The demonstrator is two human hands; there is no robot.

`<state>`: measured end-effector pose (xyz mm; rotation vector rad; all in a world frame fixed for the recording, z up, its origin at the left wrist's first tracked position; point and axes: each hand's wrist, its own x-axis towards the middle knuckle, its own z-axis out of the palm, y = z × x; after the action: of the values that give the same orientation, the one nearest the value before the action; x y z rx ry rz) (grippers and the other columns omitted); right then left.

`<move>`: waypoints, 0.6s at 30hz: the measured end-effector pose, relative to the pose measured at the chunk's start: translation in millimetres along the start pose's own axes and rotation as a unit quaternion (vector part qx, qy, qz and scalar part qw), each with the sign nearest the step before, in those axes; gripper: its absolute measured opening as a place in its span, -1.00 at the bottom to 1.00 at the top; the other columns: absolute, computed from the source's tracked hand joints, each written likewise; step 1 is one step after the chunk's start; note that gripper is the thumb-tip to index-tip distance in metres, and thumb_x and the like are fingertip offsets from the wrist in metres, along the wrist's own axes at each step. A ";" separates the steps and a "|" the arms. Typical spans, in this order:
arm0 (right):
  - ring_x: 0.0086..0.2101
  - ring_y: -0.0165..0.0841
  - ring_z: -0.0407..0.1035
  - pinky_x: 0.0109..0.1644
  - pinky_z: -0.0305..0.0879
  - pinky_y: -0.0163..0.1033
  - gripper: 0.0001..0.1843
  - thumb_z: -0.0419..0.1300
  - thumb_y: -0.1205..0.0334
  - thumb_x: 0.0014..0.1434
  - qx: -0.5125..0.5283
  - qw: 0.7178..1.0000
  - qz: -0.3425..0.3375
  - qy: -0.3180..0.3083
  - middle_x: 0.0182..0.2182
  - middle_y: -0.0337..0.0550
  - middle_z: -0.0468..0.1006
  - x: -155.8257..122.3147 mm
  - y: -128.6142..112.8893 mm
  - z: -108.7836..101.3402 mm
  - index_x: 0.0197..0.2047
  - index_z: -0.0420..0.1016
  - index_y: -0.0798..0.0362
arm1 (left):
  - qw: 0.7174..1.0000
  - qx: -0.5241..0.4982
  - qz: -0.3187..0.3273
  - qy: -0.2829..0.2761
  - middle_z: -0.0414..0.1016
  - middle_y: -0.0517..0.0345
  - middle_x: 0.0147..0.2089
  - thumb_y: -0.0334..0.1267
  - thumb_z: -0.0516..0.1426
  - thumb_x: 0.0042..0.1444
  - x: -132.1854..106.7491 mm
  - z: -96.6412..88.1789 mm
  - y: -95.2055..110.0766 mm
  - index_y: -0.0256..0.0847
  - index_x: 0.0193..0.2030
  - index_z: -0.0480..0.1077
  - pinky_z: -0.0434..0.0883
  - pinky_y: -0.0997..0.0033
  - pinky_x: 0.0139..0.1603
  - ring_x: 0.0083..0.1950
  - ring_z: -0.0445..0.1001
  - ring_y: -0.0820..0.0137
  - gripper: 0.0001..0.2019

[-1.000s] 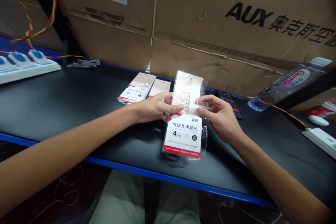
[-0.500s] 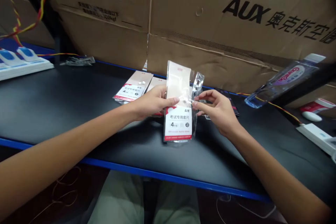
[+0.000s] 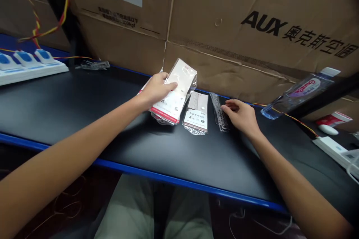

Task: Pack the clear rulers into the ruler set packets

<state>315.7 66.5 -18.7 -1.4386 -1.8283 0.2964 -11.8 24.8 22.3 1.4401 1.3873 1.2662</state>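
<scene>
My left hand grips a clear-bagged ruler set pack with a beige, white and red card, held tilted just above the black table. A second ruler set pack lies flat to its right. My right hand rests with curled fingers on a clear plastic ruler lying on the table, beside that second pack.
Large cardboard boxes stand along the table's back. White power strips with red and yellow wires sit far left. A tilted water bottle, a red-white box and another white power strip are at right.
The pack held up by both hands has come apart from my right hand. My left hand moved left and back with a pack, and my right hand dropped onto the ruler on the table.
</scene>
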 end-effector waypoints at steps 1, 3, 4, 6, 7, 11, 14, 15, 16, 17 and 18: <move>-0.18 -0.08 0.58 0.02 0.49 0.08 -0.64 0.33 0.00 0.13 -0.019 1.000 -0.014 -0.002 -0.21 0.04 0.70 -1.0 -2.6 -0.7 -0.13 0.63 0.09 | 0.999 0.050 0.007 0.020 0.62 -0.01 -0.16 -0.19 0.26 0.10 3.6 -6.5 -1.0 -0.23 -0.06 0.42 0.46 0.36 -0.31 -0.26 0.60 0.25 -0.72; -0.18 -0.09 0.57 -0.03 0.49 0.03 -0.62 0.31 -0.03 0.16 -0.056 0.997 -0.052 -0.026 -0.19 0.03 0.70 -3.1 -7.6 -1.8 -0.10 0.65 0.09 | 0.987 0.155 0.012 0.045 0.63 -0.04 -0.11 -0.16 0.27 0.06 9.7 -19.3 -4.2 -0.23 -0.07 0.45 0.46 0.34 -0.24 -0.19 0.60 0.20 -0.69; -0.18 -0.10 0.57 -0.06 0.50 0.01 -0.62 0.31 -0.03 0.16 -0.069 0.994 -0.075 -0.048 -0.18 0.03 0.69 -4.2 -9.6 -1.9 -0.10 0.65 0.08 | 0.976 0.211 0.011 0.051 0.62 -0.07 -0.08 -0.15 0.27 0.04 12.0 -24.8 -6.3 -0.23 -0.06 0.46 0.46 0.32 -0.19 -0.13 0.60 0.16 -0.66; -0.18 -0.11 0.57 -0.12 0.49 -0.03 -0.65 0.30 0.00 0.17 -0.086 0.984 -0.122 -0.094 -0.14 0.03 0.69 -6.6 -12.4 -0.8 -0.11 0.65 0.08 | 0.948 0.311 0.001 0.059 0.60 -0.12 0.01 -0.11 0.27 0.01 14.7 -32.2 -11.0 -0.21 0.01 0.47 0.46 0.23 -0.04 0.00 0.57 0.06 -0.58; -0.17 -0.11 0.56 -0.11 0.49 -0.03 -0.67 0.29 0.02 0.19 -0.087 0.981 -0.139 -0.108 -0.13 0.03 0.69 -8.1 -13.6 0.4 -0.11 0.65 0.08 | 0.934 0.351 -0.004 0.061 0.58 -0.15 0.05 -0.09 0.27 0.01 15.0 -33.8 -13.2 -0.20 0.06 0.46 0.44 0.18 0.03 0.05 0.55 0.01 -0.53; -0.05 -0.11 0.53 0.05 0.43 0.00 -0.68 0.18 0.11 0.30 -0.077 0.976 -0.176 -0.099 -0.02 0.05 0.64 -17.1 -23.1 8.2 0.00 0.61 0.09 | 0.895 0.442 0.026 0.046 0.44 -0.26 0.19 -0.07 0.21 0.07 10.1 -30.3 -15.9 -0.24 0.22 0.34 0.38 0.04 0.20 0.22 0.43 -0.07 -0.42; 0.05 -0.09 0.49 0.15 0.37 0.02 -0.59 0.16 0.07 0.33 -0.075 0.967 -0.210 -0.121 0.06 0.06 0.60 -26.0 -35.4 15.9 0.14 0.55 0.07 | 0.866 0.491 0.087 0.049 0.34 -0.32 0.21 -0.10 0.16 0.13 4.9 -23.0 -12.0 -0.33 0.25 0.30 0.36 -0.04 0.21 0.27 0.33 -0.11 -0.43; 0.07 -0.06 0.48 0.17 0.36 0.05 -0.55 0.16 0.05 0.33 -0.083 0.964 -0.216 -0.133 0.08 0.06 0.59 -28.6 -39.4 18.5 0.20 0.51 0.06 | 0.860 0.497 0.105 0.053 0.33 -0.32 0.20 -0.11 0.15 0.13 3.7 -20.0 -10.8 -0.34 0.24 0.31 0.36 -0.06 0.21 0.26 0.32 -0.12 -0.44; 0.08 -0.04 0.47 0.18 0.35 0.08 -0.50 0.16 0.04 0.33 -0.090 0.962 -0.217 -0.142 0.09 0.07 0.59 -30.9 -43.1 20.8 0.26 0.46 0.06 | 0.859 0.494 0.120 0.055 0.34 -0.31 0.18 -0.12 0.15 0.14 2.9 -16.7 -10.1 -0.34 0.22 0.32 0.36 -0.05 0.20 0.24 0.33 -0.11 -0.46; 0.07 -0.03 0.48 0.17 0.35 0.09 -0.45 0.17 0.04 0.32 -0.096 0.961 -0.213 -0.147 0.08 0.06 0.60 -32.8 -46.4 22.7 0.31 0.41 0.05 | 0.864 0.482 0.135 0.056 0.35 -0.27 0.15 -0.13 0.15 0.14 2.2 -12.9 -10.1 -0.33 0.19 0.34 0.35 -0.03 0.21 0.22 0.34 -0.08 -0.49; 0.03 -0.03 0.49 0.16 0.36 0.10 -0.40 0.18 0.06 0.30 -0.098 0.962 -0.206 -0.149 0.05 0.05 0.62 -34.2 -49.1 24.2 0.36 0.35 0.05 | 0.873 0.462 0.149 0.049 0.38 -0.22 0.12 -0.14 0.15 0.14 1.5 -8.5 -10.8 -0.31 0.15 0.37 0.35 0.02 0.21 0.20 0.36 -0.03 -0.53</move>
<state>265.5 25.8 -19.8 -1.1446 -2.4066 0.1251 -22.7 26.7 14.0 2.3173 2.0412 0.8502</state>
